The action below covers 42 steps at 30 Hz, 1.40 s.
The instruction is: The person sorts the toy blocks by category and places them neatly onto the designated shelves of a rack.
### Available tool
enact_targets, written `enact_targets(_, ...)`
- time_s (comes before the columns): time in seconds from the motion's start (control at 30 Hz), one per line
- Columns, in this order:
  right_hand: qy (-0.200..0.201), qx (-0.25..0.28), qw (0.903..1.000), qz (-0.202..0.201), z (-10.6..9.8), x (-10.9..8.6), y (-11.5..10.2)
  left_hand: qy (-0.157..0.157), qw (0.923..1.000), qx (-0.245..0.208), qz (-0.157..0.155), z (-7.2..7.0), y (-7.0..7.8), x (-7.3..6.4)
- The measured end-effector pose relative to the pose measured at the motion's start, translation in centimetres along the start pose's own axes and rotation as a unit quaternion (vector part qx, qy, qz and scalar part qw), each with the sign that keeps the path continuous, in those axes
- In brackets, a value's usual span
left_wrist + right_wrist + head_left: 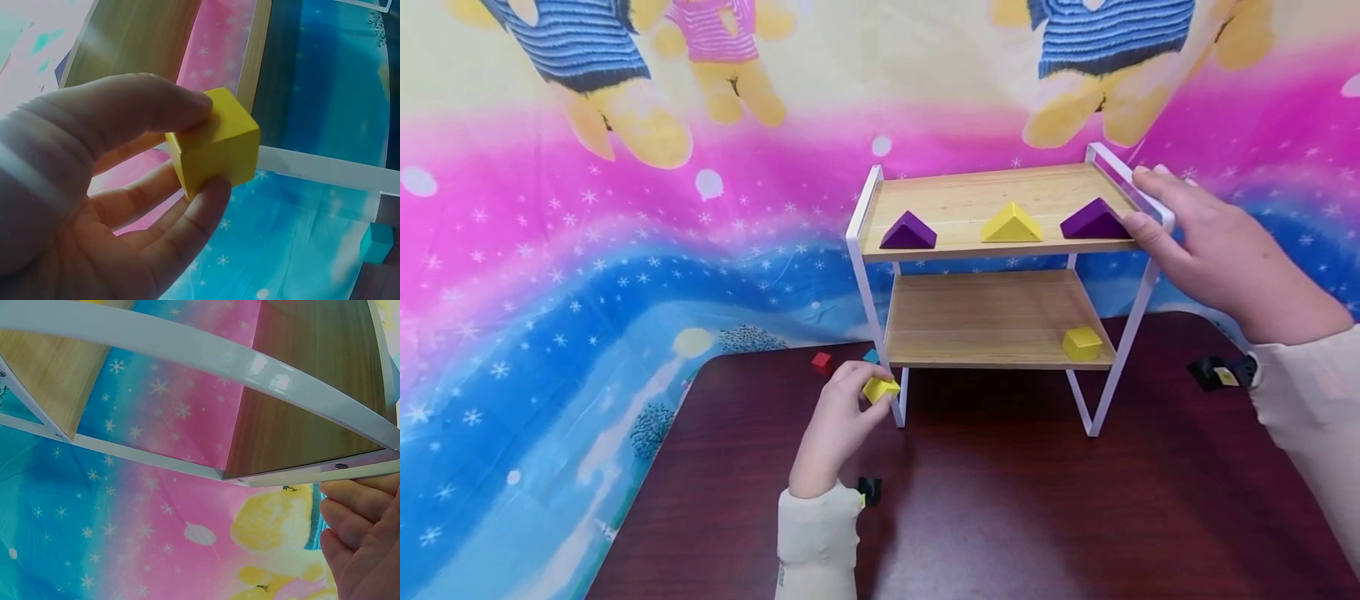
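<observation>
My left hand [842, 417] pinches a yellow cube [882, 389] between thumb and fingers, beside the front left leg of a two-tier shelf [970, 196]. In the left wrist view, the thumb lies on one face of the cube [222, 147] and a fingertip on another. My right hand [1225, 242] rests against the white rail at the shelf's right end, fingers fairly straight. Its thumb is right by a purple triangular block [1097, 218]. In the right wrist view, the fingers [356, 506] lie along the outside of the white frame [206, 359].
Also along the top board's front edge stand a yellow triangular block [1012, 223] and another purple triangular block [908, 231]. A second yellow cube [1082, 343] sits at the lower board's right end. Red [822, 362] and teal [377, 242] blocks lie on the dark table [1000, 508] behind my left hand.
</observation>
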State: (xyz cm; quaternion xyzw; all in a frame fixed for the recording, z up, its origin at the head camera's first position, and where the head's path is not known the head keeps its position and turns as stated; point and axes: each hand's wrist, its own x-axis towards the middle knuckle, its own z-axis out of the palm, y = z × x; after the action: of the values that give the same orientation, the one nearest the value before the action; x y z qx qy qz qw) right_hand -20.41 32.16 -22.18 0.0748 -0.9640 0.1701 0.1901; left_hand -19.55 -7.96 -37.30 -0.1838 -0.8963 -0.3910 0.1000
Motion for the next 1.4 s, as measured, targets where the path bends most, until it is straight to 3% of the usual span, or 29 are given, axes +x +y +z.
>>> enact_targets(0.37, 0.004, -0.002, 1.0000, 0.001, -0.5, 0.1, -0.1, 0.045, 0.9974, 0.003, 0.057, 1.0, 0.8, 0.6)
enact_targets(0.73, -0.006, -0.011, 0.9999, -0.009, -0.7, 0.3, 0.0, 0.049, 0.9924, 0.006, 0.113, 2.1, 1.6, 0.8)
enact_targets(1.0, -0.022, -0.013, 0.9994, -0.021, -0.7, 0.2, 0.1, 0.041, 0.9916, 0.012, 0.122, 2.9, 1.8, 0.6)
enact_targets(1.4, -0.041, -0.032, 0.9978, -0.041, -1.5, 0.4, 0.4, -0.003, 0.9937, 0.022, 0.110, 3.6, 3.3, 1.4)
